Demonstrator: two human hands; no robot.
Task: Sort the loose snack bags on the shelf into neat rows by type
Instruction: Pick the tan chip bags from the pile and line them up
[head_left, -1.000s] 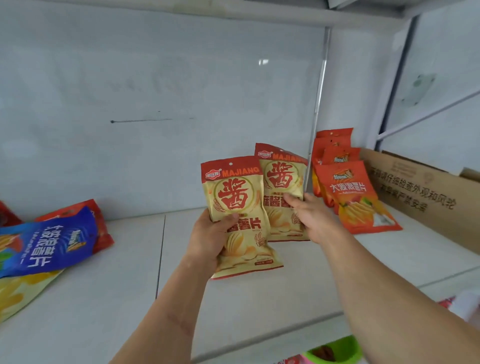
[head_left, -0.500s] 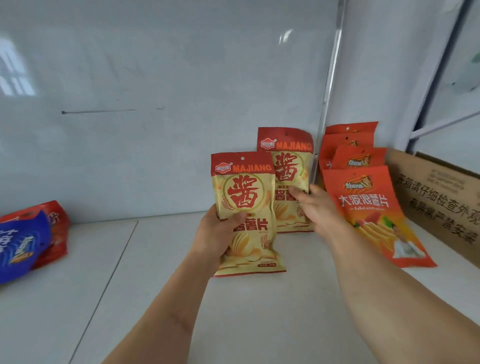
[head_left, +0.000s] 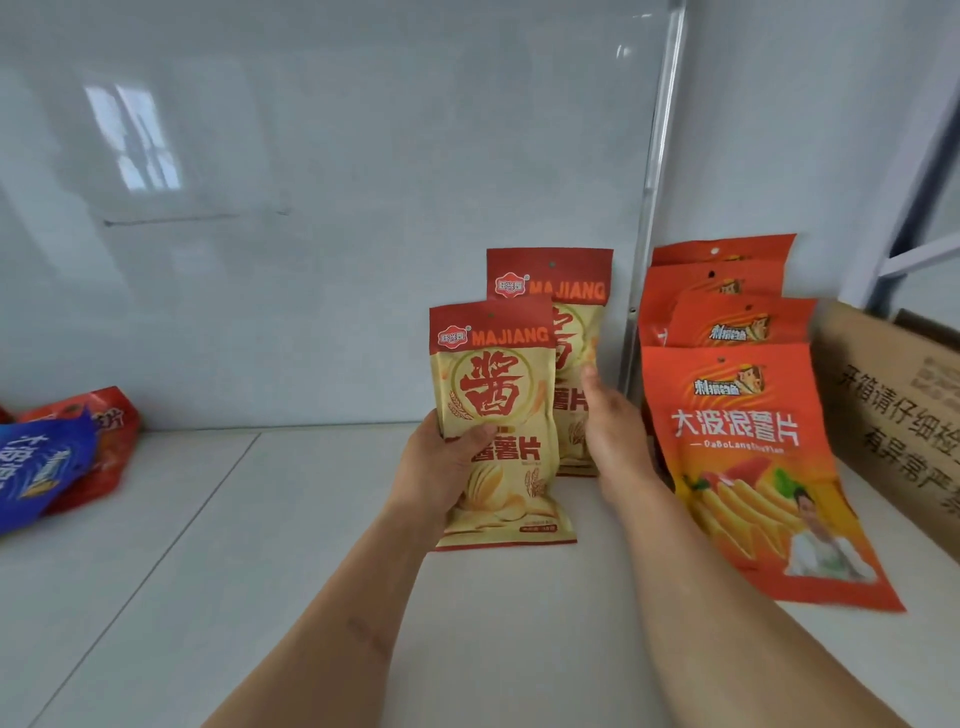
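My left hand (head_left: 441, 467) grips a beige and red MAJIANG chip bag (head_left: 498, 415) upright, its bottom edge on the white shelf (head_left: 260, 545). A second MAJIANG bag (head_left: 571, 332) stands right behind it against the back wall. My right hand (head_left: 610, 421) rests on that rear bag's right side with straight fingers. To the right, a row of several orange chip bags (head_left: 748, 467) leans back one behind another. At the far left lie a blue bag (head_left: 41, 467) and a red bag (head_left: 109, 441) in a loose pile.
A brown cardboard box (head_left: 893, 415) with printed characters stands at the right end of the shelf, beside the orange bags. A metal upright (head_left: 654, 197) runs up the back wall between the MAJIANG bags and the orange row.
The view has moved closer and to the right. My left hand has brought the front MAJIANG bag closer in front of the rear one, overlapping it. My right hand's fingers have straightened along the rear bag.
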